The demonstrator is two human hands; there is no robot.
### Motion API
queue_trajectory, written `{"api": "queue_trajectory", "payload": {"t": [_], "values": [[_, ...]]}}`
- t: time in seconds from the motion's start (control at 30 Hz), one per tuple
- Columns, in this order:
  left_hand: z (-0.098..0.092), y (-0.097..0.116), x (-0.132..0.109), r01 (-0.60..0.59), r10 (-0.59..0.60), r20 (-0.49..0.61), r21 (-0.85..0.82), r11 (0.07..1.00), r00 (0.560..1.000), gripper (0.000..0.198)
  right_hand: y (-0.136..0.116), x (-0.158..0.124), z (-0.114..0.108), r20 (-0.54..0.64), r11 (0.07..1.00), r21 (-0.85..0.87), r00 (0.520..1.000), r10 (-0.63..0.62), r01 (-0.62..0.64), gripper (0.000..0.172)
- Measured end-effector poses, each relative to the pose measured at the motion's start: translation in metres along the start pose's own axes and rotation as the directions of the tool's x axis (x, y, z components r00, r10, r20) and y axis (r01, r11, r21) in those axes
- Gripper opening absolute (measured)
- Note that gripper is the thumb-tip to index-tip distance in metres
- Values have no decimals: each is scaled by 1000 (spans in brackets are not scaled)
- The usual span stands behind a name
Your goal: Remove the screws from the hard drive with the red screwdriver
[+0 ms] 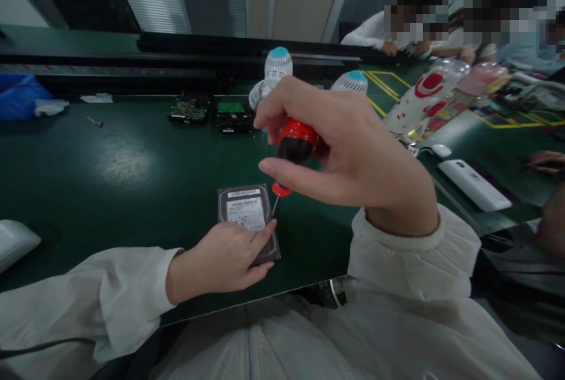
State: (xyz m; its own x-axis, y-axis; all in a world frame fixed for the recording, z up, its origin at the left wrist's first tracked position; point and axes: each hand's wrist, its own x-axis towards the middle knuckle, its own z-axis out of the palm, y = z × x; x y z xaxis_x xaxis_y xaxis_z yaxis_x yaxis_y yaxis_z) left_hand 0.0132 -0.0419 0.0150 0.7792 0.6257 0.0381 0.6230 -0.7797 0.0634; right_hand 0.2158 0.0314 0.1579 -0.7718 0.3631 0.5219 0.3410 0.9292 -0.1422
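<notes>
A hard disk drive [242, 215] under our red-and-black screwdriver [295, 143].
Far left of the drive, a crumpled blue bag [15, 96]; across its labelled face, our left hand [223, 256], fingers spread; above its right edge, our right hand [348, 147] clasping the glossy handle; farther right, a clear printed bottle [426, 89].

A red-and-black screwdriver [296, 147] is gripped in the right hand [346, 150], its tip lowered beside the left hand's [220, 255] forefinger. A hard drive [245, 213] is touched there on the green counter [132, 206]; a paper strip [97, 98] is seen farther back.
</notes>
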Motion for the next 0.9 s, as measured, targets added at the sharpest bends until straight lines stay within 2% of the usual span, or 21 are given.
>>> {"api": "queue_trajectory", "payload": {"t": [0.1,0.27,0.47,0.67,0.9], "values": [[0,0,0,5,-5,2,7,1000,1000,65,-1,0,-2,-7,1000,-8,1000,-4,4,16],[1,0,0,7,-8,17,17,1000,1000,65,-2,1,-5,62,997,78,998,-20,15,22],[3,0,-2,-7,8,-21,33,999,1000,66,2,1,0,9,1000,-19,1000,-8,8,15],[4,-1,0,-11,11,-16,3,1000,1000,67,2,1,-5,65,999,47,998,-23,20,22],[3,-1,0,-11,11,-16,-12,1000,1000,66,5,1,-2,8,1000,-21,1000,9,-8,16]]}}
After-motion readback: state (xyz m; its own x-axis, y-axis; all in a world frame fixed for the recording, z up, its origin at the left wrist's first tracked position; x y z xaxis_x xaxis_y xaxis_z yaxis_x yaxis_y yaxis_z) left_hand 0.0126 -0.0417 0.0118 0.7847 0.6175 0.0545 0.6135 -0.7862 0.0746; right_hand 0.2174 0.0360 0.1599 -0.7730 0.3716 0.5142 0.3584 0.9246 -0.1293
